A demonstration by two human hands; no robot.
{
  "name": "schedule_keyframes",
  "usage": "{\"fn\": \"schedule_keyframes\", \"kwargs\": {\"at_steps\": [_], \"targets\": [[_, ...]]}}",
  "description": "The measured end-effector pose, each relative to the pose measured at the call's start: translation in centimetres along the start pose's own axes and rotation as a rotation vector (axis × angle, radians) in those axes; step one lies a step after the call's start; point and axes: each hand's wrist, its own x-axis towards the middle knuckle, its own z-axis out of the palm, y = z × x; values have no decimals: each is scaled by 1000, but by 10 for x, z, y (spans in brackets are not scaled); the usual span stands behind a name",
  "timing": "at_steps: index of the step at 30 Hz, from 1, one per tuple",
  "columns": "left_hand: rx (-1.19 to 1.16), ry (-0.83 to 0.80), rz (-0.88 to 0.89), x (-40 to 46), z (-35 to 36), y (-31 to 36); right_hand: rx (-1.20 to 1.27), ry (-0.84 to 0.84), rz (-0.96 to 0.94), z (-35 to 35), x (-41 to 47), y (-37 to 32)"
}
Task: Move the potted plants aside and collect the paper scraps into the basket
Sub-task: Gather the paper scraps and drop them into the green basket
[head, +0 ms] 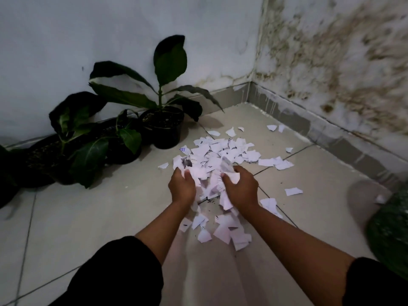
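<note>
Potted plants (92,138) stand at the far left against the white wall (110,29), their black pots (162,129) touching one another and filled with dark soil. Right of them, I see the paper scraps (223,151) heaped on the tiled floor (99,217) in the middle, with loose pieces strewn toward the stained right wall (342,62).

My left hand (182,186) reaches forward over the near edge of the heap, forearm bare, black sleeve (114,274) pushed up, fingers curled shut around a bunch of scraps. My right hand (241,188) mirrors it just beside, palm turned inward, fingers likewise closed on paper. The two hands press one bundle between them, and pieces hang below the palms above more scraps lying near my knees.

At the near right edge sits a blurred green basket (390,235); I cannot tell what is in it.
</note>
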Motion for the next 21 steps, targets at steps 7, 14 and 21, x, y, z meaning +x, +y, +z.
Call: {"fn": "schedule_keyframes", "kwargs": {"at_steps": [7,14,21], "targets": [[-48,4,-147,-20,-8,54,-46,-87,173,-38,-14,-32],[-55,10,-136,-38,-15,85,64,37,340,-70,-10,-55],[-188,-78,-116,-66,0,128,454,123,414,-111,-1,-58]]}}
